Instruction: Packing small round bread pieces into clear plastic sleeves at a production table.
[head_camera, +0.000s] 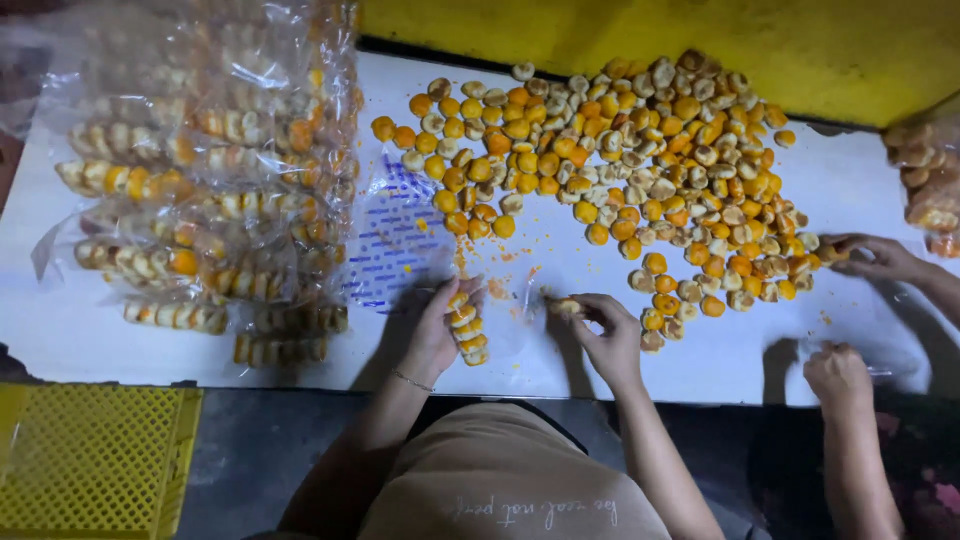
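Heaped across the far right of the white table (620, 370): a loose pile of small round cookies (640, 160), orange and pale, spilling toward the middle. Stacked at the far left corner and down the left edge — sealed clear packets of cookies (210, 170), each a row in plastic. Between the two heaps, lying flat, an empty clear bag with blue print (395, 235). Scattered over the bare table near the front edge, crumbs. Below the left front corner, a yellow perforated crate (90, 460). Behind the far edge, a yellow wall (650, 40).

At the near edge, middle: left hand (435, 335) curled around a short stack of cookies in a clear sleeve (467, 330), held upright and touching the table. Just to the right, right hand (610, 335) pinching a single cookie (566, 307) at the fingertips, close to the sleeve but apart from it, the pile's nearest strays just beside the knuckles.

At the right edge — a co-worker's two hands (870, 258), one touching the pile's rim, the other closed near the front edge.
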